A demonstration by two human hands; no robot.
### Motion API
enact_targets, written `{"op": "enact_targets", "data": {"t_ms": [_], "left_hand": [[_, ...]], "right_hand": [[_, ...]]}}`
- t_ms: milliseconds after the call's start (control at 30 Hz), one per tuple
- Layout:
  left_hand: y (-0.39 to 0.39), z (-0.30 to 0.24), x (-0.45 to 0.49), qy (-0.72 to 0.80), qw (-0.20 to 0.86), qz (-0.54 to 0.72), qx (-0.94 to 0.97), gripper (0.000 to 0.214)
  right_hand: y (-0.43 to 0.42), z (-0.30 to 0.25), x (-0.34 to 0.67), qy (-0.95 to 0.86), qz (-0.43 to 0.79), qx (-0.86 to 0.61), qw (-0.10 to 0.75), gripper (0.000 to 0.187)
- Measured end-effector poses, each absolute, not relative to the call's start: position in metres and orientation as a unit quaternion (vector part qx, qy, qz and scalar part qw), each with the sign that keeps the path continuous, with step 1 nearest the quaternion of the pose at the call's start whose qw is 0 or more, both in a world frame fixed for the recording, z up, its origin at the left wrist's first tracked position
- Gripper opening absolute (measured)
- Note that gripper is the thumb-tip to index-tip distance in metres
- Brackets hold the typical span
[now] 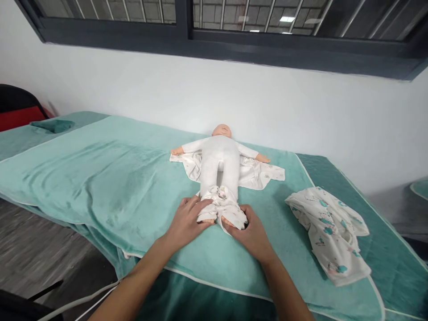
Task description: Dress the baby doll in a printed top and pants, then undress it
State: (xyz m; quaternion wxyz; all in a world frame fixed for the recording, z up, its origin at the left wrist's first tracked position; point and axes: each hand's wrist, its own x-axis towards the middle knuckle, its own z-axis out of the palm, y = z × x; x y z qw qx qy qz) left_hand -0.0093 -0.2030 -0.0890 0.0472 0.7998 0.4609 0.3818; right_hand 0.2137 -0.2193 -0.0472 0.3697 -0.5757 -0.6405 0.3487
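A baby doll [220, 154] with a white cloth body lies on its back, head toward the wall and feet toward me. White printed baby pants [220, 198] are bunched around its lower legs and feet. My left hand [189, 218] is closed on the pants at the doll's foot on the left. On the right, my right hand [252, 229] grips the pants by the other foot, thumb near the toes. Under the doll's back and arms is a spread white printed baby shirt [256, 174].
A teal cover [133, 156] with soft wrinkles spreads over the bed. To the right lies a folded white garment [329, 232] with green prints. Behind the bed stands a white wall [187, 89] under a dark window frame [234, 44]. A cable [83, 299] runs at lower left.
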Motion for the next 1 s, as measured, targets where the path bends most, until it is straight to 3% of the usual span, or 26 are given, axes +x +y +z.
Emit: {"op": "enact_targets", "data": {"t_ms": [100, 333, 567, 667, 833, 1000], "left_hand": [[-0.217, -0.077, -0.005, 0.494, 0.141, 0.383, 0.768, 0.048], [-0.234, -0.015, -0.009, 0.479, 0.411, 0.282, 0.723, 0.054], [-0.235, 0.015, -0.011, 0.483, 0.448, 0.209, 0.722, 0.036], [-0.24, 0.018, -0.012, 0.468, 0.46, 0.196, 0.729, 0.038], [-0.245, 0.029, -0.026, 0.381, 0.472, 0.155, 0.78, 0.036], [-0.251, 0.058, -0.042, 0.396, 0.307, 0.066, 0.863, 0.039]], "right_hand": [[-0.221, -0.032, 0.222, -0.633, 0.415, -0.558, 0.339, 0.037], [-0.219, -0.015, 0.254, -0.489, 0.722, -0.396, 0.289, 0.042], [-0.228, -0.015, 0.253, -0.41, 0.773, -0.388, 0.288, 0.05], [-0.235, -0.009, 0.252, -0.418, 0.795, -0.353, 0.262, 0.057], [-0.234, 0.013, 0.251, -0.563, 0.716, -0.33, 0.247, 0.049], [-0.232, 0.061, 0.246, -0.801, 0.428, -0.414, 0.052, 0.043]]}}
